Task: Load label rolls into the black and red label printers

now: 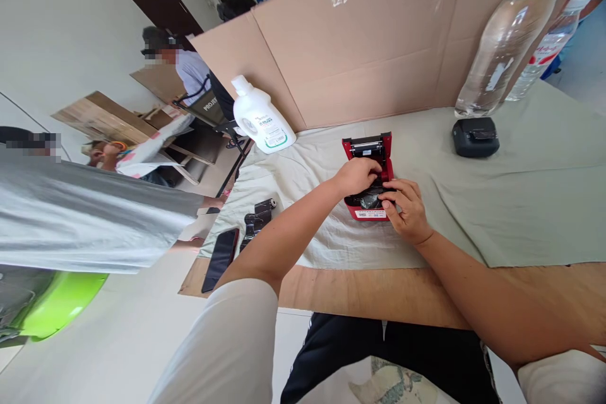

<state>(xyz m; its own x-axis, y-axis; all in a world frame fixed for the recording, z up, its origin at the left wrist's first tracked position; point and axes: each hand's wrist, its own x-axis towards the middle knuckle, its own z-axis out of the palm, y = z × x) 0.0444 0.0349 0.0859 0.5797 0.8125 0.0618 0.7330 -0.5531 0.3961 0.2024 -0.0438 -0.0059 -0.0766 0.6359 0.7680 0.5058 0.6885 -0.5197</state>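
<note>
A small red and black device with its lid raised, which looks like a label printer, sits on the cloth in front of me. My left hand reaches into it from the left, fingers curled down inside; whatever they pinch is hidden. At its right side is my right hand, fingers bent and apart, with the tips touching the right edge near shiny black film inside. A black roll of film or ribbon lies left of my left forearm, partly unrolled, beside a dark phone.
A white jug stands behind to the left, against a cardboard panel. To the right are a large clear bottle, a smaller bottle and a black box-like device. Other people are at the left.
</note>
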